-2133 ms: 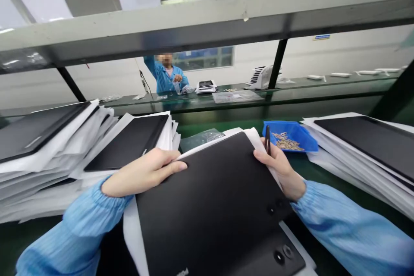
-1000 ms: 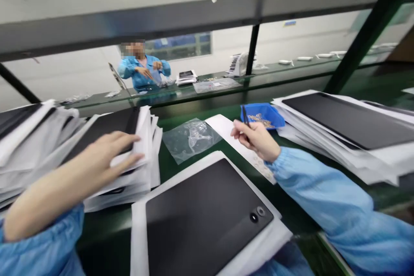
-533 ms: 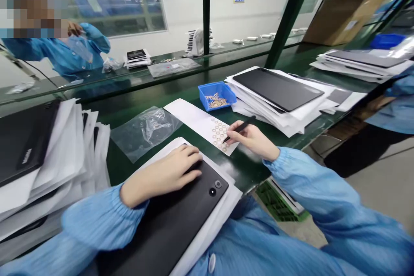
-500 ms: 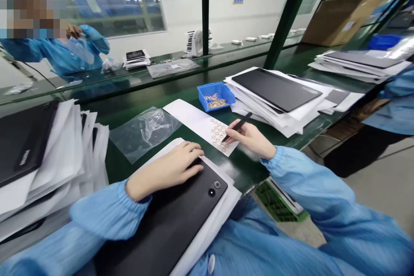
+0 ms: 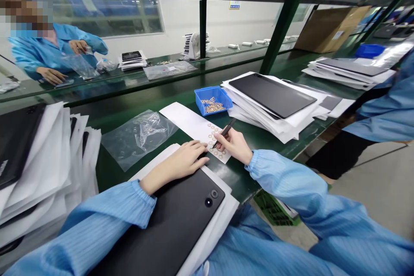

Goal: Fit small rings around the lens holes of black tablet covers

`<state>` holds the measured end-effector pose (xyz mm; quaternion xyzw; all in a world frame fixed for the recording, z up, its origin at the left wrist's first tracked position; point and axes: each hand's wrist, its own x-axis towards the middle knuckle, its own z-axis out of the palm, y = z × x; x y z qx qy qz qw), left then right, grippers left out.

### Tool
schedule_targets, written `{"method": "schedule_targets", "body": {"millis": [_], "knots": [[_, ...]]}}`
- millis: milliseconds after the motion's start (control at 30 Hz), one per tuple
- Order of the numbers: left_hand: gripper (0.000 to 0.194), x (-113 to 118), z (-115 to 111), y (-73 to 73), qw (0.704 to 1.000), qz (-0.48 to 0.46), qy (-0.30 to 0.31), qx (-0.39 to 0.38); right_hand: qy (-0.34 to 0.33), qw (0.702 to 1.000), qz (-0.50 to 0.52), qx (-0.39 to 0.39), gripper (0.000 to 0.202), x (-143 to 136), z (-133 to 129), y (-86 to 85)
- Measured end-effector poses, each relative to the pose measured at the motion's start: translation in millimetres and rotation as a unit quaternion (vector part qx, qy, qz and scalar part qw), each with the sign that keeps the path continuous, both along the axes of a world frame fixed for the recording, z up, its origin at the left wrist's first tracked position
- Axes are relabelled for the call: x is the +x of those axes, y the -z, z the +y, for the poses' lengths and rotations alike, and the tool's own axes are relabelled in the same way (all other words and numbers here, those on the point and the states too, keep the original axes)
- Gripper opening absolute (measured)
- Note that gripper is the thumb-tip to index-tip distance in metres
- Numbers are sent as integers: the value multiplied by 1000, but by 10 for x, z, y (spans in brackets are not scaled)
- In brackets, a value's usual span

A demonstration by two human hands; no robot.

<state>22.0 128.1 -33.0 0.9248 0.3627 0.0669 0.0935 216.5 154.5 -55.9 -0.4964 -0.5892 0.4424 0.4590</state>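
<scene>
My right hand pinches a black pen-like tool, its tip down among several small tan rings on a white sheet. My left hand lies with fingers apart across the upper edge of a black tablet, fingertips near the sheet's lower edge. The tablet shows two round camera lenses at its right corner and rests on white paper sheets. Behind the white sheet, a blue bin holds many more rings.
A clear plastic bag lies left of the sheet. Stacks of tablets and paper stand at left and right. A person handles bags across the bench; a blue sleeve shows at right.
My left hand has slid forward, its fingertips now nearer the rings. The tool tip has shifted slightly left on the sheet. The person opposite has lowered their hands. The view has shifted slightly.
</scene>
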Motion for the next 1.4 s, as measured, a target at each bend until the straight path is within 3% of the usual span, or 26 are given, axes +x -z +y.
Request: {"method": "schedule_targets", "body": {"millis": [133,233,333,433,567,667,800,967,1400], "knots": [[29,5,5,-22,1000,3,2,-9,-13,1000,5,-5,35,-4,44,-31],[32,-5,28,14,1000,1,-1,-20,-21,999,27,-7,42,27,-75,-101],[36,-8,62,67,1000,-12,-8,-27,-55,995,85,-17,46,43,-415,-149],[37,-19,24,74,999,-34,-17,-30,-52,984,158,-60,45,-5,-823,-88],[42,-125,-336,1,996,-68,-38,-34,3,974,217,-72,43,-102,-1102,94],[39,-239,-769,-31,993,-102,-57,-29,14,976,209,-58,42,-128,-1115,153],[34,-271,-1149,-7,995,-78,17,55,9,982,181,-51,40,-112,-1109,125],[38,-179,-1147,6,993,-34,49,106,23,986,156,-58,38,-110,-1139,91],[39,-181,-1143,-12,991,-27,45,125,11,988,151,-39,35,-111,-1150,88]]}}
